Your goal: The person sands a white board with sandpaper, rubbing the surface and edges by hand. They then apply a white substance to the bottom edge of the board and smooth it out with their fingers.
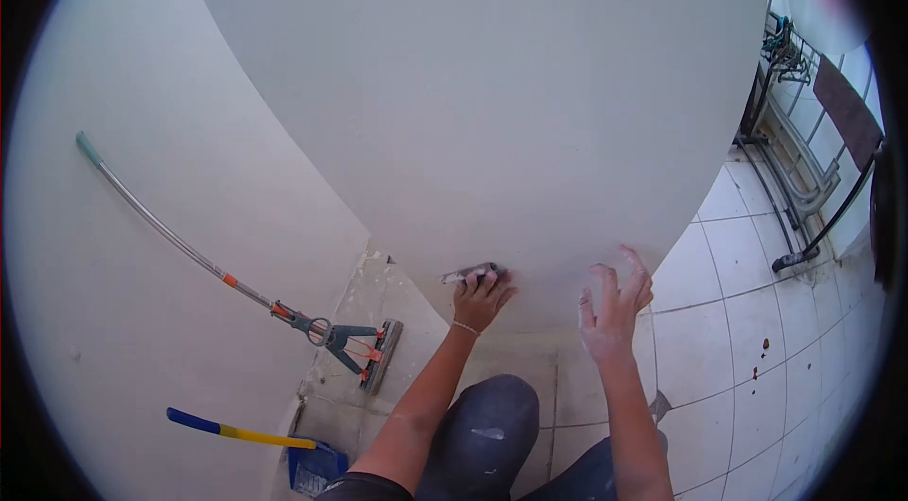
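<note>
Low on the smooth white wall, my left hand is wrapped over a small flat scraper with a dark handle and pale smears. The tool lies close along the wall, and my fingers hide part of it. Further right, my right hand is raised near the wall's lower right part. Its fingers are apart and bent, whitish dust coats them, and nothing is in them.
A squeeze mop leans on the left wall, its head on the floor. Below it stands a blue dustpan with a yellow and blue handle. White floor tiles run right towards a metal rack. My bent knee is below my hands.
</note>
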